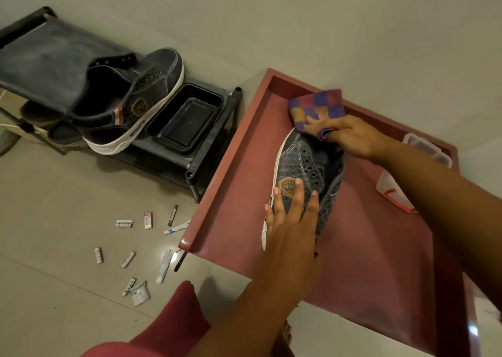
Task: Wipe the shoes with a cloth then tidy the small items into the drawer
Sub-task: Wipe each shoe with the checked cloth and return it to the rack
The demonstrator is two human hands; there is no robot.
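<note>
A dark grey sneaker (307, 164) with a white sole lies on the red table (239, 193). My left hand (292, 215) rests flat on its side with straight fingers. My right hand (350, 136) grips a purple, red and orange checked cloth (315, 106) at the shoe's toe. The matching second sneaker (130, 101) stands on the black shoe rack (49, 58) to the left. Several small items (127, 259), tubes, batteries, pens and packets, lie scattered on the tiled floor.
A black plastic tray (187, 117) sits on the rack beside the second sneaker. A clear lidded box (429, 150) and a white bag with red handles (394, 193) lie at the table's right, behind my right arm. More footwear sits under the rack.
</note>
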